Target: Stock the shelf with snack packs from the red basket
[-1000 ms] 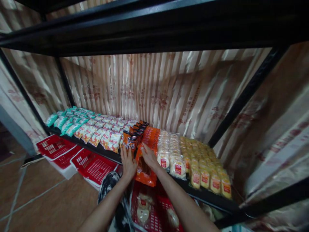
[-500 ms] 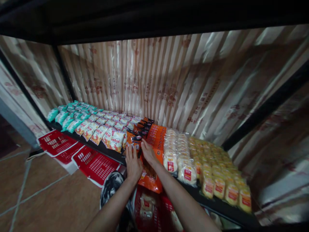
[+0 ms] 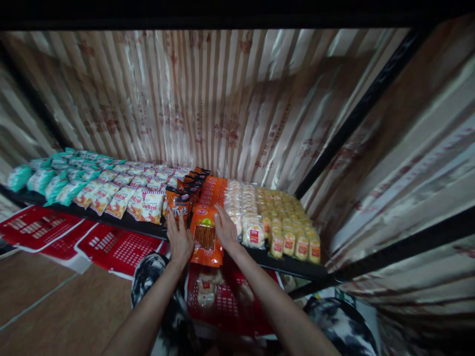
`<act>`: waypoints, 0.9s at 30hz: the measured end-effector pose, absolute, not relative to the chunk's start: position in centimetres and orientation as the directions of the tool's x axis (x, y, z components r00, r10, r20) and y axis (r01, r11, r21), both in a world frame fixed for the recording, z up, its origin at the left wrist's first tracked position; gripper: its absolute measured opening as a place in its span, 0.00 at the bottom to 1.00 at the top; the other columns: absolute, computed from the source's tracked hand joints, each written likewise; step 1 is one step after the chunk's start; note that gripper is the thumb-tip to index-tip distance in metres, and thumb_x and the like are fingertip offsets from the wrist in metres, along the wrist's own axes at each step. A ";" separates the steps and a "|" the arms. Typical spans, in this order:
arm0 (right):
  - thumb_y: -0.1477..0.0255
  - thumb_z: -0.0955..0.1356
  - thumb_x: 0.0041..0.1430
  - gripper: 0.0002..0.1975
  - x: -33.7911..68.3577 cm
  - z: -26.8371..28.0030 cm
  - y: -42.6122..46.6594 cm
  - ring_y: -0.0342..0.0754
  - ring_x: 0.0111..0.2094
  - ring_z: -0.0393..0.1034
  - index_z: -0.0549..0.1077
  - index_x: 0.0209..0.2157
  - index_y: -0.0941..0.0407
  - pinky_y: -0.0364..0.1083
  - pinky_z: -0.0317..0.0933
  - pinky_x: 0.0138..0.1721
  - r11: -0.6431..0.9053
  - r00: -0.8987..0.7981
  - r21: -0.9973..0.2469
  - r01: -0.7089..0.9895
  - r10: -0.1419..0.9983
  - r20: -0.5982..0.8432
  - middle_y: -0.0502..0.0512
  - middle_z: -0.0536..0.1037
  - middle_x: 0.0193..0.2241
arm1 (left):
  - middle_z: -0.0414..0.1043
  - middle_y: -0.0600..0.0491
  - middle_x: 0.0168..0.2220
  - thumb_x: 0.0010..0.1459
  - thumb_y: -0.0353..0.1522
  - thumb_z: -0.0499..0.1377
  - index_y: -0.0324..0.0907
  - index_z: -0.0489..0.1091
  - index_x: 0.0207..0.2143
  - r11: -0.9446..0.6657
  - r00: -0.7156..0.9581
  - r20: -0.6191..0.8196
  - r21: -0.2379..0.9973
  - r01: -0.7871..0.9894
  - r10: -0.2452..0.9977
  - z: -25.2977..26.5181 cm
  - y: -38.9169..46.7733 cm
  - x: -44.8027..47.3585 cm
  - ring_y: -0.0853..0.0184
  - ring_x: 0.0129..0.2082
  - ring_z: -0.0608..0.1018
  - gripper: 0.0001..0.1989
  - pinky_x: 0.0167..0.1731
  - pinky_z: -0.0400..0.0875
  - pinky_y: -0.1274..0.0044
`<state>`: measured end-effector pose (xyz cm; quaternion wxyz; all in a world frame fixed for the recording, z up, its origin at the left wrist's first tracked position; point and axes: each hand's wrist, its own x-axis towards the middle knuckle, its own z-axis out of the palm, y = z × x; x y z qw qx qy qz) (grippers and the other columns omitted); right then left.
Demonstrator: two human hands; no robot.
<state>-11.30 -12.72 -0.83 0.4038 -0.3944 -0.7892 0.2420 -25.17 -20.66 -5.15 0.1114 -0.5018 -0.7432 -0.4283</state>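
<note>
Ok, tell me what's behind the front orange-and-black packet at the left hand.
Behind the front packet, at the left hand, similar packets run back toward the striped curtain. Their lower parts are covered, so their exact number cannot be told.

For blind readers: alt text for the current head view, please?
A person's left hand touches an orange-black snack packet, right hand at an orange bag of snack sticks, on a black shelf lined with wrapped snacks.

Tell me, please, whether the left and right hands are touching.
Apart: the head view shows the orange bag between the left hand and right hand.
</note>
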 end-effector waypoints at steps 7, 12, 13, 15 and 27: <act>0.68 0.54 0.64 0.22 -2.7 -3.8 -16.1 0.50 0.62 0.48 0.61 0.57 0.60 0.57 0.49 0.59 0.631 -0.314 -0.481 0.609 0.748 0.585 0.61 0.62 0.58 | 0.38 0.42 0.65 0.56 0.24 0.48 0.40 0.54 0.59 -0.153 -0.105 0.671 0.315 0.937 0.734 -4.9 -21.7 -22.2 0.54 0.64 0.42 0.26 0.57 0.52 0.58; 0.70 0.55 0.64 0.22 0.3 -6.5 -17.7 0.52 0.64 0.41 0.59 0.58 0.59 0.59 0.50 0.59 0.598 -0.321 -0.343 0.725 0.733 0.599 0.60 0.55 0.61 | 0.50 0.42 0.62 0.57 0.24 0.48 0.39 0.61 0.54 -0.308 0.093 0.657 0.218 0.926 0.748 -5.5 -22.2 -20.3 0.55 0.64 0.45 0.21 0.57 0.55 0.59; 0.70 0.55 0.64 0.22 0.7 -6.9 -17.9 0.53 0.64 0.39 0.59 0.58 0.60 0.59 0.50 0.59 0.581 -0.314 -0.327 0.745 0.738 0.597 0.60 0.54 0.62 | 0.50 0.42 0.62 0.57 0.24 0.48 0.39 0.61 0.54 -0.324 0.115 0.650 0.211 0.922 0.752 -5.6 -22.3 -20.0 0.55 0.64 0.45 0.21 0.57 0.55 0.59; 0.71 0.55 0.63 0.22 1.3 -7.6 -18.1 0.53 0.64 0.36 0.60 0.57 0.60 0.59 0.49 0.59 0.546 -0.300 -0.301 0.782 0.752 0.587 0.60 0.51 0.62 | 0.50 0.43 0.62 0.57 0.23 0.47 0.39 0.61 0.53 -0.350 0.147 0.632 0.210 0.913 0.761 -5.7 -22.2 -19.3 0.56 0.64 0.45 0.21 0.56 0.56 0.58; 0.74 0.56 0.61 0.23 1.8 -8.5 -17.1 0.54 0.64 0.33 0.61 0.57 0.62 0.56 0.50 0.58 0.499 -0.351 -0.255 0.828 0.817 0.458 0.61 0.52 0.62 | 0.51 0.35 0.61 0.50 0.20 0.47 0.28 0.57 0.55 -0.309 0.210 0.344 0.266 0.913 0.915 -5.8 -17.8 -13.2 0.54 0.63 0.48 0.27 0.58 0.56 0.60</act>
